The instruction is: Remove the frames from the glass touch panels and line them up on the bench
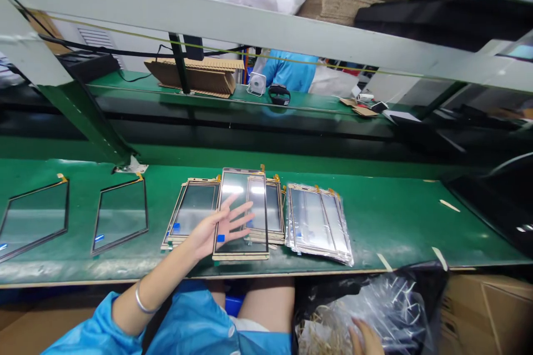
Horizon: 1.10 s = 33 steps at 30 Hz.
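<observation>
A glass panel (pixel 241 216) lay at the frame's centre on the green worktop (pixel 395 222), topping a stack. The left hand (pixel 220 227) rested flat on it, grip wide, fingers spread. At lower right, the right hand (pixel 366 338) touched a plastic bag (pixel 387 305), its grip impossible to tell.

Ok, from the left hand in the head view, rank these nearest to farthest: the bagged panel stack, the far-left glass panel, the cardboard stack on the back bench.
From the left hand:
1. Bagged panel stack, just to its right on the green bench.
2. Far-left glass panel, at the bench's left end.
3. Cardboard stack, behind on the back bench.
</observation>
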Tool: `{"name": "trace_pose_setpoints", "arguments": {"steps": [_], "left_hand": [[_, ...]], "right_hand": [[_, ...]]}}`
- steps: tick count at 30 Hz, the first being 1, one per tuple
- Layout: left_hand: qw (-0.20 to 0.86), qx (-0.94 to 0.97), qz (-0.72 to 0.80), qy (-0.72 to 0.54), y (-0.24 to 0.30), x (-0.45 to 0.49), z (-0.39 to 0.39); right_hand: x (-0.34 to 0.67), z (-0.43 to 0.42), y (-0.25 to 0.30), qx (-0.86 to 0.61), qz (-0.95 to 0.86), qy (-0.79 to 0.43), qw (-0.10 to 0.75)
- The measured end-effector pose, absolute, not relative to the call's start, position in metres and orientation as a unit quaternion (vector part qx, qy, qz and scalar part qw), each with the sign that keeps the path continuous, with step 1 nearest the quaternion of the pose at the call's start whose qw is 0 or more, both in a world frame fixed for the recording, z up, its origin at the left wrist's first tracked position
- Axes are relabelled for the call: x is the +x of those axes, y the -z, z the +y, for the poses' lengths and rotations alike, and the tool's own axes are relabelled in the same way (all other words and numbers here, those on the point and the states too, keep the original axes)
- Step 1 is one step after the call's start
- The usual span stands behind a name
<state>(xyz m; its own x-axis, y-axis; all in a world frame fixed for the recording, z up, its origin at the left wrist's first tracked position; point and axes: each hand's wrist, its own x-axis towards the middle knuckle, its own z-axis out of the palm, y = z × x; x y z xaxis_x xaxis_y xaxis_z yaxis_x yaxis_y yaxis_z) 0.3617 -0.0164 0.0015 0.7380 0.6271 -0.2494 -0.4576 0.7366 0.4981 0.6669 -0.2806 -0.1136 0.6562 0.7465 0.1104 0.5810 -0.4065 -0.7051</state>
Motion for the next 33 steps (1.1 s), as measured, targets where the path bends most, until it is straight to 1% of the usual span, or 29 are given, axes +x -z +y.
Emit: {"name": "trace_pose_setpoints", "arguments": {"steps": [2, 4, 6, 8, 10, 15, 17, 19, 21, 23, 25, 27, 28, 30, 32, 33], "left_hand": [[0.903, 0.232, 0.190, -0.309, -0.003, 0.364, -0.023], [0.896, 0.255, 0.184, -0.313, -0.005, 0.364, -0.029], [0.889, 0.272, 0.184, -0.318, -0.008, 0.362, -0.035], [0.881, 0.288, 0.182, -0.328, -0.012, 0.359, -0.040], [0.872, 0.302, 0.182, -0.339, -0.015, 0.356, -0.044], [0.852, 0.334, 0.197, -0.351, -0.022, 0.352, -0.054], [0.847, 0.336, 0.206, -0.357, -0.024, 0.353, -0.058], [0.842, 0.332, 0.212, -0.369, -0.025, 0.355, -0.060], [0.835, 0.329, 0.220, -0.383, -0.024, 0.358, -0.060], [0.828, 0.328, 0.230, -0.392, -0.019, 0.361, -0.058], [0.836, 0.319, 0.233, -0.380, -0.011, 0.364, -0.056], [0.865, 0.292, 0.224, -0.341, -0.001, 0.366, -0.056], [0.885, 0.272, 0.212, -0.314, 0.004, 0.367, -0.057], [0.921, 0.225, 0.175, -0.264, 0.013, 0.368, -0.060], [0.946, 0.189, 0.129, -0.231, 0.017, 0.368, -0.065], [0.952, 0.181, 0.108, -0.222, 0.018, 0.367, -0.066]], "right_hand": [[0.632, -0.247, 0.102, -0.797, -0.397, -0.201, 0.409], [0.595, -0.212, 0.077, -0.720, -0.421, -0.326, 0.445], [0.566, -0.183, 0.049, -0.658, -0.494, -0.366, 0.436], [0.550, -0.166, 0.027, -0.627, -0.569, -0.350, 0.400], [0.546, -0.157, 0.015, -0.620, -0.623, -0.309, 0.364], [0.553, -0.153, 0.012, -0.605, -0.712, -0.200, 0.295], [0.553, -0.153, 0.014, -0.598, -0.734, -0.159, 0.280], [0.549, -0.153, 0.015, -0.594, -0.742, -0.115, 0.290], [0.542, -0.152, 0.013, -0.580, -0.746, -0.084, 0.315], [0.531, -0.147, 0.004, -0.545, -0.757, -0.094, 0.348], [0.520, -0.134, -0.011, -0.497, -0.762, -0.158, 0.384], [0.517, -0.113, -0.034, -0.465, -0.735, -0.245, 0.428], [0.519, -0.102, -0.047, -0.460, -0.706, -0.282, 0.458], [0.536, -0.083, -0.071, -0.460, -0.618, -0.322, 0.550], [0.564, -0.076, -0.091, -0.445, -0.522, -0.322, 0.652], [0.580, -0.077, -0.098, -0.433, -0.488, -0.319, 0.688]]}}
